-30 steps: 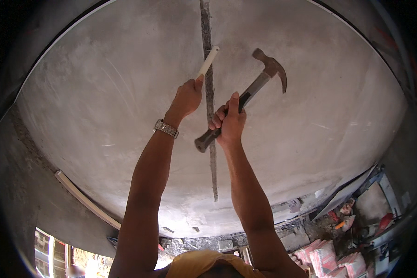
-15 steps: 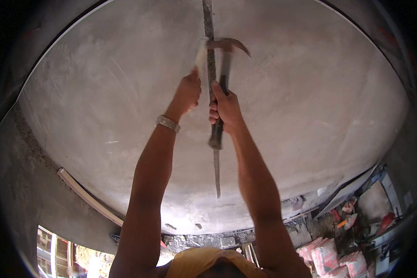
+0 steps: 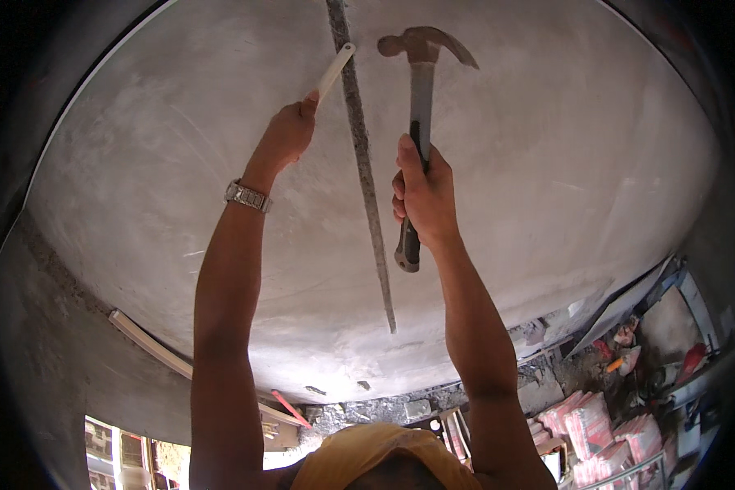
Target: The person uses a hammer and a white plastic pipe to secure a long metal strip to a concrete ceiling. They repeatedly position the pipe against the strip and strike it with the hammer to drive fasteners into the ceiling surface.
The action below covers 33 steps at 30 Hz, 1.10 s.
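A claw hammer (image 3: 420, 94) with a rusty head and a black-gripped handle is held upright in my right hand (image 3: 430, 196), its fingers wrapped round the grip. My left hand (image 3: 287, 132) is closed on a pale flat bar (image 3: 335, 72) with a rounded end, which slants up to the right. The bar's tip overlaps a narrow chiselled groove (image 3: 359, 131) running down the grey plastered wall (image 3: 547, 188); whether it touches the groove I cannot tell. The hammer head is right of the bar's tip, apart from it. My fist hides the bar's lower end.
Stacked red-and-white bags (image 3: 588, 429) lie at the lower right, near an orange-handled tool (image 3: 623, 361). Rubble (image 3: 347, 416) lines the foot of the wall. A pale strip of trim (image 3: 151, 343) rests at the lower left, above a bright opening.
The hammer has moved right and up, away from the pale bar, which it overlapped before. My left hand has shifted left and up with the bar. The view has shifted slightly.
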Available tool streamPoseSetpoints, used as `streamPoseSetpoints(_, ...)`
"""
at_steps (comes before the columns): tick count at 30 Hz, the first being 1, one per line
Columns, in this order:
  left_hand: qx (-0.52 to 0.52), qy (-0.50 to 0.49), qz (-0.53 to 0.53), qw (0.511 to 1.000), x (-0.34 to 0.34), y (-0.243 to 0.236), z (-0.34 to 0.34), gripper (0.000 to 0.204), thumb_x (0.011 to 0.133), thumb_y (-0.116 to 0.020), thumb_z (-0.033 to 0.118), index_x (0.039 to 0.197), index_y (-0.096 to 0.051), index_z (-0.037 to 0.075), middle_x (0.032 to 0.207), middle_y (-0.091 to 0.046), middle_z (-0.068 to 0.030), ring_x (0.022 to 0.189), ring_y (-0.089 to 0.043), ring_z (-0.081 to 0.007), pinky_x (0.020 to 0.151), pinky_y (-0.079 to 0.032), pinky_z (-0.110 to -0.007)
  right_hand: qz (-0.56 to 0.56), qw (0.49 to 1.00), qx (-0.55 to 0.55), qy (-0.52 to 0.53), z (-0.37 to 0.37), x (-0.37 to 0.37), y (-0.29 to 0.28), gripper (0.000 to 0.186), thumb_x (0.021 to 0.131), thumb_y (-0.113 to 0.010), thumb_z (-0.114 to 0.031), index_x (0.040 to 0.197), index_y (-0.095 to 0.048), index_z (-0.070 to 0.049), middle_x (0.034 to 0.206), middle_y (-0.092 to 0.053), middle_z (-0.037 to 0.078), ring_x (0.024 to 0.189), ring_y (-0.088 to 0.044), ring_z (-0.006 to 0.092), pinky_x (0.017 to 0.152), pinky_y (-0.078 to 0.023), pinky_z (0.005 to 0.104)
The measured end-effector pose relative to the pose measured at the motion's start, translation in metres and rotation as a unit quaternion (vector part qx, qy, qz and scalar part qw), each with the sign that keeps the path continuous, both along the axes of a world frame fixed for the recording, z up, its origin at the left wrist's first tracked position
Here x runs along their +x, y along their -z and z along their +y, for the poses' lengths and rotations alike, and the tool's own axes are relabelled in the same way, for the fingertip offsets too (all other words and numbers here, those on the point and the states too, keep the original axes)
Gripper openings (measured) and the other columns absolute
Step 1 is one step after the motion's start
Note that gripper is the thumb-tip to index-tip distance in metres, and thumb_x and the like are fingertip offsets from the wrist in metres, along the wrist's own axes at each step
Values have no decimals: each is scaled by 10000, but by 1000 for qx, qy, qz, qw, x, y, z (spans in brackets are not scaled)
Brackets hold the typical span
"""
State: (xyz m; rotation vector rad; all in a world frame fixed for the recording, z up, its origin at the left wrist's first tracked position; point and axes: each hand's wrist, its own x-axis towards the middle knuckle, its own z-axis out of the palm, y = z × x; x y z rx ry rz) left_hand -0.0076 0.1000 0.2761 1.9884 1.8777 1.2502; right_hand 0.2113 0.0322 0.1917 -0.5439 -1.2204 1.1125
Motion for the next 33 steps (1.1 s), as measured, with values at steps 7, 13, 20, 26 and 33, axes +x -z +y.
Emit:
streamPoseSetpoints(7, 41, -56, 145, 987, 5, -3, -7, 708, 1059, -247, 525, 904, -636, -47, 828, -662, -277, 831, -641, -463, 720, -497, -525, -38, 979, 156, 126, 8, -14, -13, 479, 1022, -495, -482, 873, -498, -26, 572, -488, 19, 506, -470, 79, 464, -394, 288)
streamPoseSetpoints(13, 24, -54, 147, 987, 16, -12, -6, 716, 1061, -229, 523, 900, -632, -47, 756, -653, -233, 644, -648, -366, 610, -516, -480, -117, 933, 176, 291, 69, -42, -16, 484, 1013, -515, -443, 864, -560, 15, 639, -620, 128, 578, -638, 215, 532, -491, 344)
streamPoseSetpoints(20, -43, -31, 52, 997, 6, -14, -12, 675, 1044, -267, 573, 970, -598, -10, 589, -462, -33, 449, -455, -189, 481, -471, -374, -148, 938, 187, 251, 46, -33, -36, 534, 994, -522, -439, 822, -587, 62, 624, -636, 233, 598, -684, 379, 529, -529, 425)
streamPoseSetpoints(26, -75, 0, -26, 997, 4, -12, -16, 582, 1024, -335, 601, 817, -499, 83, 623, -411, 24, 478, -338, -107, 447, -371, -296, -235, 956, 52, 171, 55, -20, -46, 526, 993, -525, -438, 819, -589, 54, 638, -642, 233, 633, -686, 406, 577, -542, 462)
streamPoseSetpoints(33, -81, 53, -74, 993, 9, -10, -12, 539, 1016, -364, 608, 759, -434, 140, 594, -354, 53, 488, -294, -83, 435, -303, -264, -146, 949, 137, 242, 71, -37, -15, 508, 996, -513, -444, 808, -576, 24, 644, -637, 191, 505, -648, 300, 474, -511, 403)
